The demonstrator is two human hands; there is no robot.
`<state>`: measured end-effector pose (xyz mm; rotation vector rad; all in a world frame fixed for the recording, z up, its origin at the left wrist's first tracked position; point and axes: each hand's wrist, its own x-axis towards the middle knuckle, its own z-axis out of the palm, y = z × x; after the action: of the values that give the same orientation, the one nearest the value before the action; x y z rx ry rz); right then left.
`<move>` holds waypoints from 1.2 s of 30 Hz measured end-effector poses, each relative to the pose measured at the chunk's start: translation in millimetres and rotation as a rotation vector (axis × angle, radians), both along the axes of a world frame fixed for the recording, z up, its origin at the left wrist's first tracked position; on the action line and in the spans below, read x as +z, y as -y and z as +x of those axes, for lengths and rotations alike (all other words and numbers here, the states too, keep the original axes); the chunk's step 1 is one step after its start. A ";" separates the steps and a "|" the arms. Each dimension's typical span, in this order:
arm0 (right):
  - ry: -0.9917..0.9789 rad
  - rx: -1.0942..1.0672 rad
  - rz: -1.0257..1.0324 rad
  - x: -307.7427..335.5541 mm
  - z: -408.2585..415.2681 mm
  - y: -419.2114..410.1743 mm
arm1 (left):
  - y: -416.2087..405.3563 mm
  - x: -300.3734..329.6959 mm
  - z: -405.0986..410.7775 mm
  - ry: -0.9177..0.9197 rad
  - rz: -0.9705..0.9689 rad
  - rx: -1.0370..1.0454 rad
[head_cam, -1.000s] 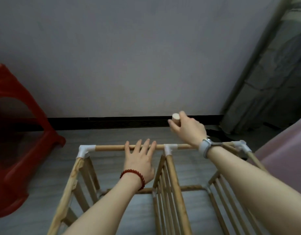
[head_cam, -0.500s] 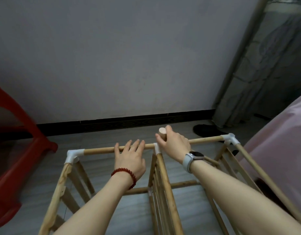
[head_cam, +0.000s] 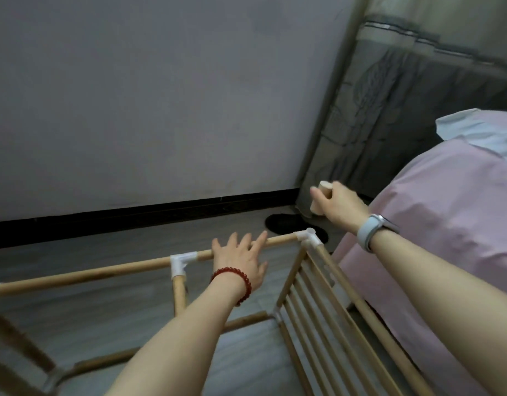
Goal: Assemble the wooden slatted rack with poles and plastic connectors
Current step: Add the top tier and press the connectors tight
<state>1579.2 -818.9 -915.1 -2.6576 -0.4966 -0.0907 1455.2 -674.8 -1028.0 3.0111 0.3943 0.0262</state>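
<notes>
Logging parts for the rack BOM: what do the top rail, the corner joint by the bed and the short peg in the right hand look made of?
Top rail: light wood, apparently unpainted, tan with grain streaks.
Corner joint: white moulded plastic, smooth, slightly glossy.
Short peg: pale wood, bare cut end; right hand grips it.

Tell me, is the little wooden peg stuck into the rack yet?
Out. The right hand holds the peg above the white corner connector.

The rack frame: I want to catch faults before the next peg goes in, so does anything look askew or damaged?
Nothing stands out. The poles sit seated in the white connectors, the slats run evenly, and the right hand holds a short wooden peg clear of the frame.
</notes>
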 end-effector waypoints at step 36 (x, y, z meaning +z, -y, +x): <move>-0.001 0.014 0.003 -79.7 -7.7 24.3 | -2.5 -9.1 11.5 -0.077 -0.016 -0.043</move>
<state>1571.5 -843.2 -994.8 -2.6509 -0.5144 -0.0860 1466.7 -672.2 -1037.1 3.0103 0.3351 -0.0960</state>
